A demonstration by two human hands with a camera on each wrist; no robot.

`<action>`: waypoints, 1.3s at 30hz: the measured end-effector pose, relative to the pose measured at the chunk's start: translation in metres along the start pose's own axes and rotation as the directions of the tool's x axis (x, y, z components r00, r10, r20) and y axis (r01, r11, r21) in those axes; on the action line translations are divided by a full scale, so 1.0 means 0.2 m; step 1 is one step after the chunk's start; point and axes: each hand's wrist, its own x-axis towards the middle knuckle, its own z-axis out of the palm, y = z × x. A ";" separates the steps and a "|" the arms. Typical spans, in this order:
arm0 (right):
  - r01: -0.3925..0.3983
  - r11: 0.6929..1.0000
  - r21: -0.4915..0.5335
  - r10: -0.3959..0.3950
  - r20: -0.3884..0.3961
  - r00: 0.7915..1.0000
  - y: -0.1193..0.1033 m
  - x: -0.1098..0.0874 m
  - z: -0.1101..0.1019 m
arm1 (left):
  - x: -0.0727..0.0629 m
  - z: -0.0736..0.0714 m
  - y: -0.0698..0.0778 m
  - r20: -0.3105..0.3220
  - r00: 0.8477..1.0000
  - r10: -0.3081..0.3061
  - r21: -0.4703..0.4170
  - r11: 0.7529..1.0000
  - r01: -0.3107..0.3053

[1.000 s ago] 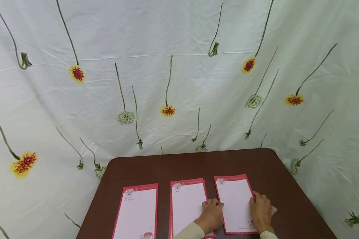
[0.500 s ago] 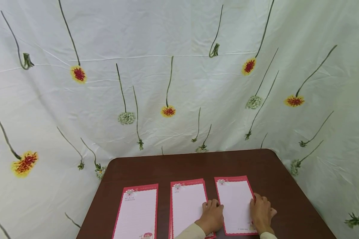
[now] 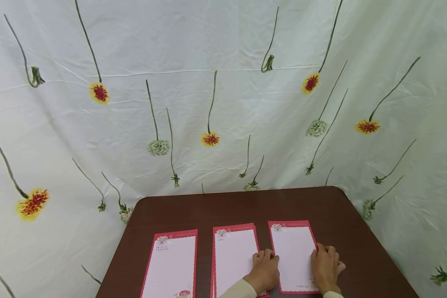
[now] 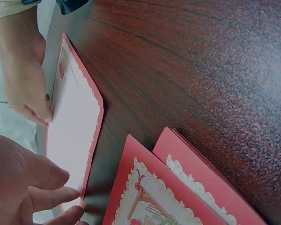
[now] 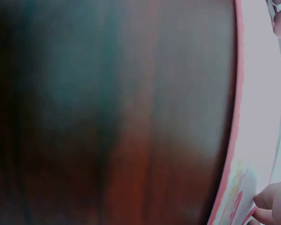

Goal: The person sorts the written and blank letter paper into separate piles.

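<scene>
A red-bordered sheet of letter paper (image 3: 292,254) lies at the right of the table between both hands. My left hand (image 3: 264,269) is at its left edge, bent fingers touching the border. In the left wrist view the left thumb (image 4: 54,176) stands apart from the fingertips, which meet the edge. My right hand (image 3: 325,265) holds the right edge; in the right wrist view its thumb (image 5: 268,194) lies over the border near the printed picture, with a finger just below. Left of it is a small stack of matching sheets (image 3: 232,256), partly hidden by my left forearm.
Another red-bordered sheet (image 3: 173,265) with a few handwritten lines lies farther left. The dark brown table (image 3: 193,209) has rounded far corners. A white curtain (image 3: 182,49) printed with flowers hangs behind and beside it.
The whole head view has shifted slightly, with everything a little lower and to the right. Both hands keep their places at the sheet's two edges.
</scene>
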 end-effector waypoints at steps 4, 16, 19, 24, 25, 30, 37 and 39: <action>0.017 1.000 -0.008 -0.017 -0.010 1.000 -0.01 -0.01 0.01 | -0.02 -0.04 -0.01 0.001 1.000 0.006 -0.044 0.999 -0.006; 0.150 0.989 0.021 -0.147 -0.088 0.985 -0.20 -0.05 0.01 | -0.07 -0.16 -0.09 -0.136 0.988 -0.076 -0.122 0.991 0.059; 0.224 0.974 0.035 -0.220 -0.092 0.971 -0.27 -0.07 0.04 | -0.07 -0.17 -0.12 -0.137 0.983 -0.119 -0.143 0.985 0.099; 0.276 0.960 0.051 -0.273 -0.072 0.959 -0.37 -0.11 0.09 | -0.10 -0.18 -0.19 -0.183 0.972 -0.150 -0.136 0.983 0.126; 0.281 0.958 0.048 -0.278 -0.060 0.959 -0.39 -0.12 0.10 | -0.11 -0.17 -0.21 -0.209 0.966 -0.150 -0.120 0.985 0.127; 0.302 0.953 0.039 -0.303 0.019 0.953 -0.49 -0.16 0.14 | -0.16 -0.16 -0.30 -0.281 0.940 -0.192 -0.110 0.980 0.168; 0.331 0.943 0.043 -0.334 0.075 0.940 -0.58 -0.22 0.20 | -0.23 -0.18 -0.42 -0.261 0.917 -0.301 -0.156 0.951 0.267; 0.341 0.939 0.035 -0.343 0.085 0.935 -0.60 -0.23 0.22 | -0.26 -0.17 -0.46 -0.277 0.906 -0.318 -0.155 0.946 0.285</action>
